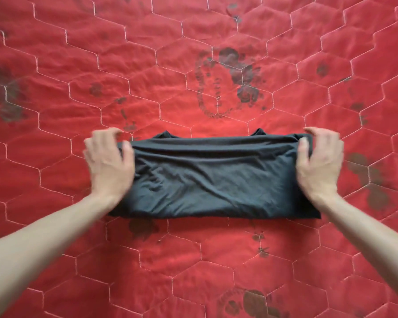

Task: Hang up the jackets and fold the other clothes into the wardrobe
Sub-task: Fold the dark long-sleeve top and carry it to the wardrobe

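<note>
Could go wrong here: soft black shirt (216, 177), thin and slippery, so a slide out of the pinch on one side and a crooked fold. Could also bunch up in the middle from a pull not even on both ends, or fall open again from letting go too soon. Folded already into a long flat band, lying across the red quilt (193, 65) on the bed, right in the middle of it. Dark grey-black cloth, smooth, a bit shiny, with soft wrinkles running side to side. Two small points poking up at the far edge of the shirt, maybe the neck part, hard to tell. Near edge straight and neat. Left hand (108, 161) at the left end of the shirt, thumb on top of the cloth, fingers (110, 134) curled at the far corner, looking like a pinch on the edge, a little blurry. Right hand (319, 161) at the right end of the shirt, thumb pressed on the top, fingers (317, 133) curled over the far corner, holding the cloth. Quilt under the shirt stitched in six-sided shapes, with dark flower marks around the shirt. No wardrobe or jackets in view, so putting away not yet done.
</note>
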Demonstrator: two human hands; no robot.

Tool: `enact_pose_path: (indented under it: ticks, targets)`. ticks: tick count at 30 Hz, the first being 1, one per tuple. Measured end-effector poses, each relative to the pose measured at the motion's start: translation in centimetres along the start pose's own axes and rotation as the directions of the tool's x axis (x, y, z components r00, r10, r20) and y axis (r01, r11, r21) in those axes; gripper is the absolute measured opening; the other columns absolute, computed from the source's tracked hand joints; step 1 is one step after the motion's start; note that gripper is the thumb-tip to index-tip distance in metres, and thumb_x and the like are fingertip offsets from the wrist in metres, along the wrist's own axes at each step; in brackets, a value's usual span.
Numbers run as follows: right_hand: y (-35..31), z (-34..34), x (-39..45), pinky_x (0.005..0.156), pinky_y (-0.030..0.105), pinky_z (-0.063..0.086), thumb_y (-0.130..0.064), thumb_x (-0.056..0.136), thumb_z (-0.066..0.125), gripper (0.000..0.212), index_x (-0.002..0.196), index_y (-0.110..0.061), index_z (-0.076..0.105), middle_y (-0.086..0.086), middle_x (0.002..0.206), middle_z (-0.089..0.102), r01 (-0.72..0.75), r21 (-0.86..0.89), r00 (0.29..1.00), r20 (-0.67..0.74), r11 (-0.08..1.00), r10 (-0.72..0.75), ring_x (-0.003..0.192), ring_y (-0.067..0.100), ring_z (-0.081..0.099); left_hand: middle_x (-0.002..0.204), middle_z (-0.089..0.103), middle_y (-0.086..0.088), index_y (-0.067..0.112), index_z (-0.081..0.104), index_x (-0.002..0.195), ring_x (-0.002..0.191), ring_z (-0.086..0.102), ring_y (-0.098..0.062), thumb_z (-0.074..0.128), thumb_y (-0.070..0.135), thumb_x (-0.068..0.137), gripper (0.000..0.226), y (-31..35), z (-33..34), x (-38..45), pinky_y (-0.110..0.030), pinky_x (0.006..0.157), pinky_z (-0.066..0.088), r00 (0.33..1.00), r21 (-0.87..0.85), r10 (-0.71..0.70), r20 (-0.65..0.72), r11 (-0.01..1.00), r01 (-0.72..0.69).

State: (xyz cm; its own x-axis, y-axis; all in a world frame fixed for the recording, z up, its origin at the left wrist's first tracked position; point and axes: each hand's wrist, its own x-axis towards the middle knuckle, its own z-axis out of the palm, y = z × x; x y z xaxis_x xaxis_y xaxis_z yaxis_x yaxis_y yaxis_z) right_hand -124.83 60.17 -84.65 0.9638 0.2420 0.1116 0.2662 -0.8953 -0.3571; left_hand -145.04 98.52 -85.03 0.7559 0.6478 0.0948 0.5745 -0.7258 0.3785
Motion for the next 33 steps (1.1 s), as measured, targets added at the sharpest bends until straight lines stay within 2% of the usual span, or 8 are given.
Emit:
enact_pose_path:
  ticks: [1,3,6,12,16,27,31,33]
  targets:
    - [-1.1,0.3,-0.8,0.107,0.047,0.039,-0.02,0.105,0.049,0.034,0.133,-0.006,0.062,0.017,0.135,0.061,0.136,0.026,0.99,0.028,0.99,-0.137,0.124,0.039,0.055,0.126,0.056,-0.015,0.01,0.058,0.125,0.114,0.051,-0.038,0.049,0.026,0.1,0.031,0.9,0.5,-1.0,-0.051,0.099,0.038,0.972,-0.009,0.224,0.07,0.975,-0.224]
    - [-3.0,1.5,-3.1,0.116,0.046,0.039,-0.02,0.106,0.05,0.04,0.143,-0.005,0.059,0.015,0.151,0.055,0.376,0.085,0.908,0.164,0.923,-0.385,0.14,0.035,0.05,0.14,0.058,-0.015,0.007,0.062,0.136,0.128,0.054,-0.039,0.05,0.026,0.102,0.04,2.5,2.0,-3.2,-0.05,0.11,0.041,0.805,-0.06,0.55,0.222,0.832,-0.551]
    - [-4.4,4.1,-6.0,0.125,0.049,0.028,-0.042,0.109,0.039,0.054,0.159,-0.021,0.043,0.004,0.169,0.032,0.576,-0.024,0.763,0.374,0.817,-0.527,0.157,0.025,0.028,0.165,0.038,-0.008,0.016,0.044,0.157,0.154,0.034,-0.03,0.044,0.037,0.107,0.055,4.6,4.7,-5.8,-0.051,0.125,0.028,0.609,-0.034,0.661,0.439,0.689,-0.724]
    - [-1.7,6.0,-4.7,0.127,0.054,0.016,-0.06,0.104,0.034,0.071,0.166,-0.029,0.02,0.0,0.175,0.013,0.205,-0.26,0.945,0.304,0.944,-0.121,0.161,0.027,0.012,0.174,0.015,-0.004,0.027,0.021,0.166,0.162,0.008,-0.027,0.036,0.059,0.103,0.072,4.4,7.4,-3.3,-0.055,0.128,0.015,0.764,0.114,0.465,0.447,0.818,-0.564]
    - [-0.7,6.4,-4.3,0.126,0.055,0.016,-0.058,0.104,0.034,0.07,0.166,-0.031,0.019,-0.003,0.175,0.011,0.162,-0.243,0.96,0.262,0.956,-0.096,0.161,0.024,0.01,0.175,0.007,-0.004,0.029,0.011,0.167,0.162,0.001,-0.023,0.03,0.064,0.103,0.076,2.9,7.9,-1.7,-0.053,0.13,0.009,0.784,0.133,0.459,0.419,0.823,-0.553]
    - [0.8,4.9,-5.3,0.127,0.051,0.016,-0.048,0.107,0.032,0.061,0.164,-0.027,0.029,0.002,0.172,0.024,0.173,-0.233,0.968,0.221,0.957,-0.121,0.159,0.025,0.019,0.175,0.007,-0.006,0.024,0.02,0.166,0.162,0.003,-0.027,0.036,0.055,0.104,0.071,2.2,6.4,-3.8,-0.054,0.129,0.01,0.834,0.107,0.413,0.367,0.871,-0.479]
    - [3.0,2.6,-7.5,0.126,0.056,0.016,-0.048,0.106,0.03,0.064,0.165,-0.024,0.027,0.006,0.173,0.021,-0.087,-0.24,0.976,0.172,0.967,0.13,0.16,0.029,0.016,0.175,0.01,-0.008,0.021,0.023,0.166,0.162,0.006,-0.028,0.039,0.051,0.104,0.07,2.0,4.8,-8.6,-0.055,0.129,0.012,0.87,0.108,0.379,0.315,0.897,-0.43]
    - [3.5,1.9,-8.4,0.128,0.055,0.014,-0.051,0.105,0.029,0.069,0.167,-0.021,0.019,0.007,0.174,0.014,-0.182,-0.177,0.961,0.178,0.967,0.214,0.161,0.028,0.011,0.175,0.01,-0.006,0.023,0.022,0.166,0.162,0.007,-0.028,0.04,0.049,0.104,0.07,3.6,5.0,-11.2,-0.056,0.128,0.013,0.842,0.05,0.442,0.311,0.877,-0.479]
